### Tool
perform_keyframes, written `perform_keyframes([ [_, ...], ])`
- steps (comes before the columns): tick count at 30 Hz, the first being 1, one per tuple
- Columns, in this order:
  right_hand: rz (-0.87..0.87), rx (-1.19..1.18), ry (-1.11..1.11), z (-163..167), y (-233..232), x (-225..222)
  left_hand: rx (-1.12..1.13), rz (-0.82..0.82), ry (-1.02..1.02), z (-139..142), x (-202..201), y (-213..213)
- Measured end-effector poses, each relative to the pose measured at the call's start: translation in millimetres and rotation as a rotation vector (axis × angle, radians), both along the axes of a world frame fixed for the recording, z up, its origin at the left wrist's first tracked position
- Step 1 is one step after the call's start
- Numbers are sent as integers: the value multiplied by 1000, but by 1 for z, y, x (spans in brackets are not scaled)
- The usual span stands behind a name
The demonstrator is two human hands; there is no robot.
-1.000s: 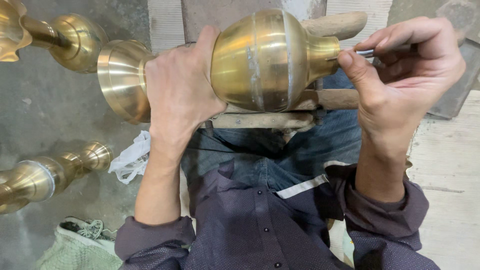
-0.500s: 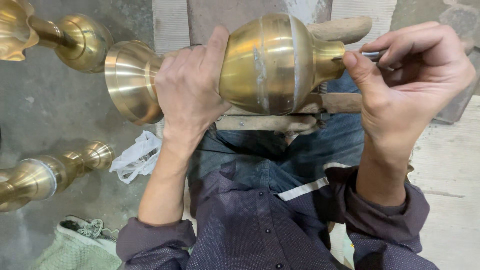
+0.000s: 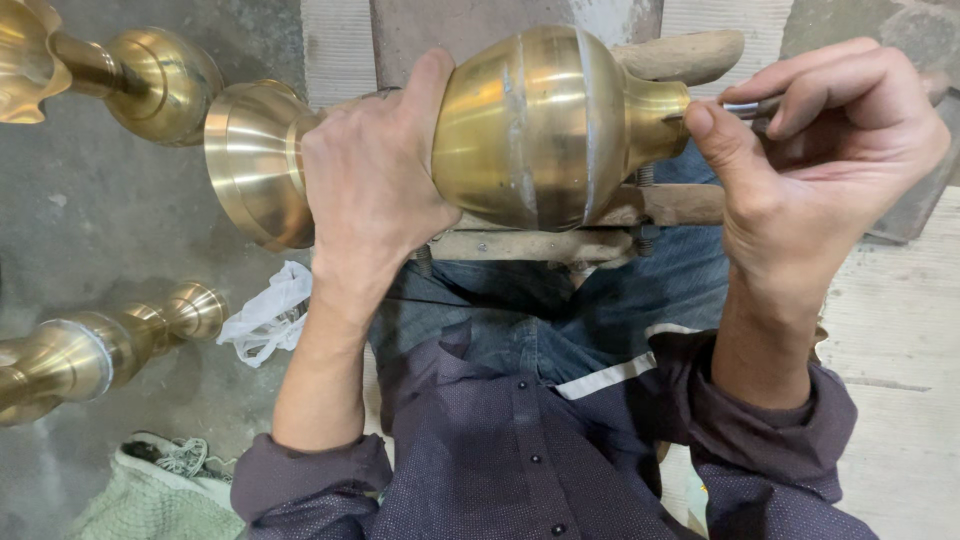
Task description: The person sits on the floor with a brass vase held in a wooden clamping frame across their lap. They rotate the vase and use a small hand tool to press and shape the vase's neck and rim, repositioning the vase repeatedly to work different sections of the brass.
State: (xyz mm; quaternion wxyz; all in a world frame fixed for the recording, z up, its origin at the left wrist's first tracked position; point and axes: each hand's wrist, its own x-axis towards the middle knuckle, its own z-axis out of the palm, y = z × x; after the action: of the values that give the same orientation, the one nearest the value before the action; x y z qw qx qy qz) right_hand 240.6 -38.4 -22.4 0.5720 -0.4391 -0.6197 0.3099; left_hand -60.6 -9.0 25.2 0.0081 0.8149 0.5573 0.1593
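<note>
A large brass vase-shaped piece (image 3: 540, 125) lies sideways across a wooden rest (image 3: 600, 230) over my lap. My left hand (image 3: 375, 185) wraps around its narrow waist, between the round body and the flared foot (image 3: 250, 160). At the neck end on the right, my right hand (image 3: 810, 170) is closed on a thin metal tool (image 3: 745, 105), its thumb pressing against the brass neck.
Another brass piece (image 3: 120, 75) lies on the grey floor at upper left and a brass stem (image 3: 90, 350) at lower left. A white crumpled bag (image 3: 265, 315) and a green net bag (image 3: 150, 495) lie near my left elbow. Pale wooden boards (image 3: 895, 350) are at right.
The brass piece and both hands have drifted slightly to the right and up in view. My grip on the waist and on the tool is unchanged.
</note>
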Motion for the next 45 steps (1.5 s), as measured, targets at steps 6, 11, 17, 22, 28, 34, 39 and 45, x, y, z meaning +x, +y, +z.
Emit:
perform_keyframes([
  [6,-27,-25,-28,0,-1,2,-130,4,-4,10,0,4],
  [11,3,-11,21,2,-2,-1,-160,-16,-7,13,-2,7],
  [17,-101,-116,77,9,-1,-10,119,-3,78,0,-4,-6],
  [22,-75,-120,126,10,-6,-13,173,-41,45,-14,-9,-12],
  [28,-34,-59,107,7,-8,-13,149,-48,26,-20,-11,-11],
  [34,-73,-120,101,12,-7,-14,124,-19,24,-17,-8,-10],
  [39,-102,-138,65,12,-4,-12,87,5,20,-14,-6,-8],
  [45,-29,-60,52,4,-2,-7,49,10,25,-9,-4,-6],
])
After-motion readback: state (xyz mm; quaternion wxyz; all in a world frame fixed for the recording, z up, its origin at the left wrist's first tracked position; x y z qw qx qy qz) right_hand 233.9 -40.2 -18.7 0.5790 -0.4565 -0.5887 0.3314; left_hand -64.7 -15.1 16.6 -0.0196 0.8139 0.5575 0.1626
